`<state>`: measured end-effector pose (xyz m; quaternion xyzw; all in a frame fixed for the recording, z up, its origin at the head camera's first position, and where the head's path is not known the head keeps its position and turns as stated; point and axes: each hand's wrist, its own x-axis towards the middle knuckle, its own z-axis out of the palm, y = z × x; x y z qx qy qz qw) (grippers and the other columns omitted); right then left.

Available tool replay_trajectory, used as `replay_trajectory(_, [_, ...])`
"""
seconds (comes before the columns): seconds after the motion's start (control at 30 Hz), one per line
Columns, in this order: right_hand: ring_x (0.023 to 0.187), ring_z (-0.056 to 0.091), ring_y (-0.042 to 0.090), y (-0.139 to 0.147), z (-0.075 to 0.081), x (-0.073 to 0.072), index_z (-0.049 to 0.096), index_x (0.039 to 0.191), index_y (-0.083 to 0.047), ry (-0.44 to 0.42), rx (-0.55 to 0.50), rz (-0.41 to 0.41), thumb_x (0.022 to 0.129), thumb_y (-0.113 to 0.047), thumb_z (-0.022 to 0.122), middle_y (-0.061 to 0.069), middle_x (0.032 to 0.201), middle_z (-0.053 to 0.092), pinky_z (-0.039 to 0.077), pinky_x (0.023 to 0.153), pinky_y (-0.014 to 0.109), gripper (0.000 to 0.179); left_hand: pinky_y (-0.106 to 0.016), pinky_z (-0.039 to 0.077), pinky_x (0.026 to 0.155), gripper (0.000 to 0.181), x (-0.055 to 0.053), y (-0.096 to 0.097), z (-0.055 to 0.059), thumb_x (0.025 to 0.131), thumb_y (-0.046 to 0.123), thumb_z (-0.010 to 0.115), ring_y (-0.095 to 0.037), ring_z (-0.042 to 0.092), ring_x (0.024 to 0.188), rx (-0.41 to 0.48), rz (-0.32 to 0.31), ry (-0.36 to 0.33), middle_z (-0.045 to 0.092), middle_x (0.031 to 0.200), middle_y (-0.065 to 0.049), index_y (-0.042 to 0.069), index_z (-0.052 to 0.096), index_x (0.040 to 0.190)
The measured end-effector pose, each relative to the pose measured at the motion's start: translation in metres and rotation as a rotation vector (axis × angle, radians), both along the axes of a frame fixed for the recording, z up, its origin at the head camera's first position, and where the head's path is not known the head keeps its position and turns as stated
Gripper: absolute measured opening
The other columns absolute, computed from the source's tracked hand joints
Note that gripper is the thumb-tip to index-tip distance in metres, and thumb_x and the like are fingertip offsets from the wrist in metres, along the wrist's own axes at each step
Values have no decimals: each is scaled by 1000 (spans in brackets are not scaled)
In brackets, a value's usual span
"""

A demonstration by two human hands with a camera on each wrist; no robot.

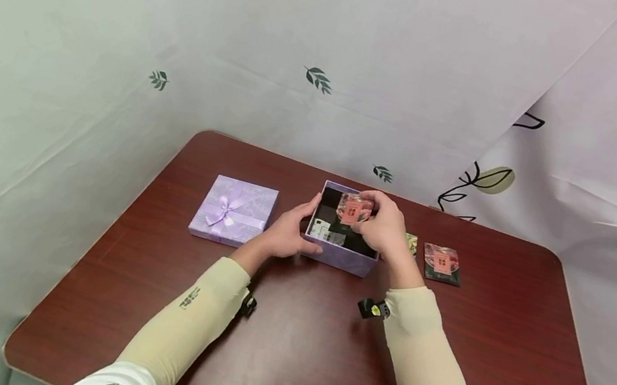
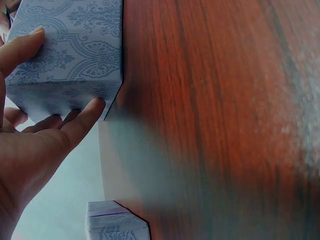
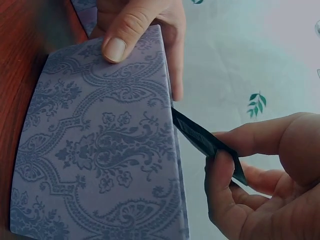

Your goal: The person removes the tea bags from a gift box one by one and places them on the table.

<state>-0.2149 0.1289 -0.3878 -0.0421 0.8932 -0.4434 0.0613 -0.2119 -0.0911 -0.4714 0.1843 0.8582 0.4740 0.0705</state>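
A purple patterned box (image 1: 340,260) stands uncovered on the table, its dark inside showing. My left hand (image 1: 284,235) holds its left front corner, thumb on the front face and fingers along the side. Above the opening, my right hand (image 1: 387,229) pinches a flat red sachet (image 1: 351,208) between thumb and fingers. The right wrist view shows that sachet (image 3: 197,139) edge-on, tilted at the box rim. Inside the box, pale grey packets (image 1: 327,233) lie near the front left. Part of the box's right side is hidden behind my right hand.
A lilac lid (image 1: 238,211) with a ribbon bow lies left of the box. Right of it, another red sachet (image 1: 442,264) lies on the brown table (image 1: 291,367), beside a partly covered yellow-green packet (image 1: 412,242). A pale cloth (image 1: 248,39) hangs behind the table.
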Motion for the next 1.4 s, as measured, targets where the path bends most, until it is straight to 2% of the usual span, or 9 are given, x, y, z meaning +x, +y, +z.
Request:
replay_trajectory(0.43, [85,51,26,9,3,5,56,137,-7,-15,-61,-15,82,7,76,13,115,56,46,68,36,59,-38,26,114,117,-1,-1,0,72,16,92,-23,27,145,-9,-1,17,26,161,-12,17,17,162])
replay_trajectory(0.6, [81,51,24,15,2,8,55,137,-7,-36,-115,-29,83,7,74,13,119,56,50,62,32,58,-38,26,114,117,-1,0,0,73,16,92,-24,27,145,-5,-1,21,27,161,-11,18,16,162])
replay_trajectory(0.83, [81,49,22,26,-1,8,55,136,-6,-49,-188,-36,82,10,71,13,115,54,50,57,30,58,-39,26,114,117,-1,0,-1,72,15,92,-24,26,145,-4,-4,25,26,161,-11,16,16,162])
replay_trajectory(1.03, [83,49,25,34,-3,9,56,137,-7,-48,-186,-59,82,9,71,13,118,55,53,59,34,59,-37,25,115,118,0,0,-2,72,16,92,-23,26,145,-14,-1,23,26,161,-10,18,16,162])
replay_trajectory(1.23, [86,49,24,43,-3,10,55,137,-6,-56,-222,-78,81,10,69,14,118,54,50,57,31,60,-37,24,115,119,0,0,-2,72,16,93,-22,26,145,-13,5,18,27,161,-10,19,15,162])
replay_trajectory(1.4, [87,49,24,50,-3,10,55,138,-6,-72,-245,-81,82,9,67,15,121,53,54,61,40,59,-39,25,115,119,0,0,-1,72,17,93,-23,27,145,-19,7,20,28,161,-10,19,15,162])
